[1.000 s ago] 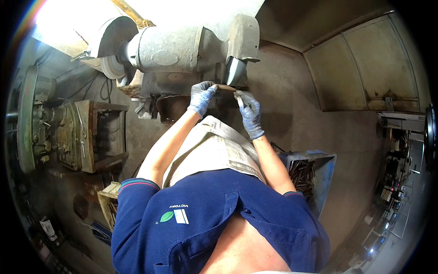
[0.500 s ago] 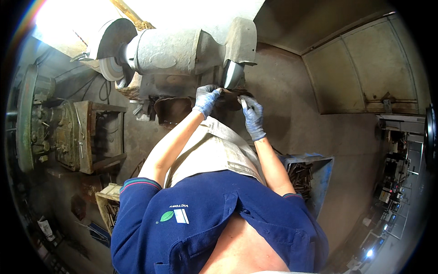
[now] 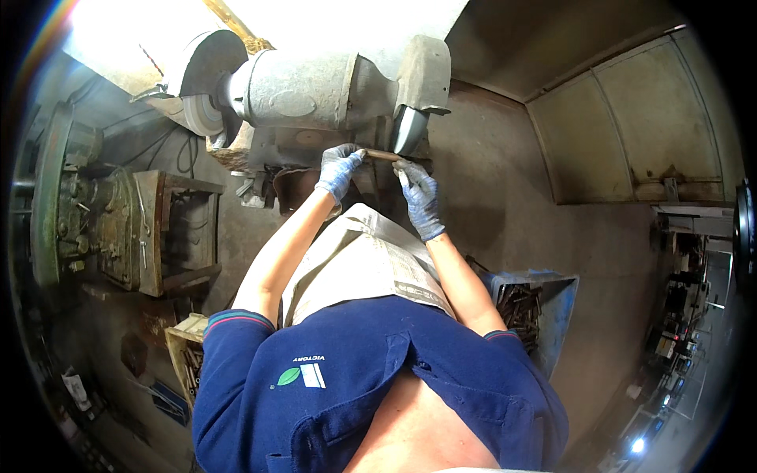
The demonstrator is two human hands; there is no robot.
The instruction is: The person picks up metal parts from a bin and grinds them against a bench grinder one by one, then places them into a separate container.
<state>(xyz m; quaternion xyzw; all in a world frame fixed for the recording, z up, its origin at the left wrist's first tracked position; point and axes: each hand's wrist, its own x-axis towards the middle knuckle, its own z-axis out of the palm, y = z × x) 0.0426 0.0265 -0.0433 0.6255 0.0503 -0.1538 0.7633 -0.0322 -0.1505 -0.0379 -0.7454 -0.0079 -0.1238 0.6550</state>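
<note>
A short brown metal rod [image 3: 382, 155] lies crosswise between my two gloved hands. My left hand [image 3: 340, 171] pinches its left end, and my right hand [image 3: 419, 195] is closed on its right end. Just beyond the rod is the right wheel [image 3: 409, 130] of a grey bench grinder [image 3: 300, 91], half covered by its metal guard. Whether the rod touches the wheel, I cannot tell. Both gloves are blue and grey, with dark smudges.
The grinder's left wheel [image 3: 203, 115] is pale. A blue bin [image 3: 561, 311] holding several rods stands at my right, a wooden box [image 3: 180, 347] at my left. Further left is a green machine [image 3: 102, 213]; a metal cabinet [image 3: 631, 118] stands at the far right.
Both hands have shifted left, the right one more to the front of the wheel. The rod now shows clearly between them, where it was mostly hidden before.
</note>
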